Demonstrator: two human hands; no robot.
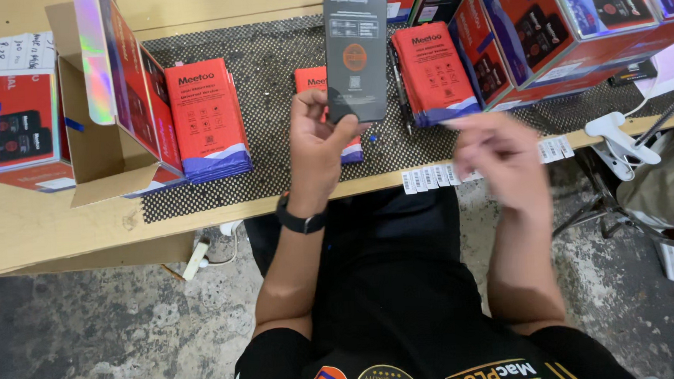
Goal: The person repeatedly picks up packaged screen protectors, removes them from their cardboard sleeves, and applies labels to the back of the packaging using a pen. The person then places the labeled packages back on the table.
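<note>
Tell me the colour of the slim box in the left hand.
The slim box is dark grey to black with an orange round mark, seen in the head view.

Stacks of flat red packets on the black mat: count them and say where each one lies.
3. One stack lies left, beside the open carton; one lies right of the dark box held in the left hand; one is partly hidden behind that hand. Others may be hidden.

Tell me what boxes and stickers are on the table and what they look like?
Slim black box: upright in the left hand.
Red packet stacks: flat on the dark mat.
Big red-and-blue cartons: far right.
White sticker strip: table edge, near the blurred right hand.
</note>
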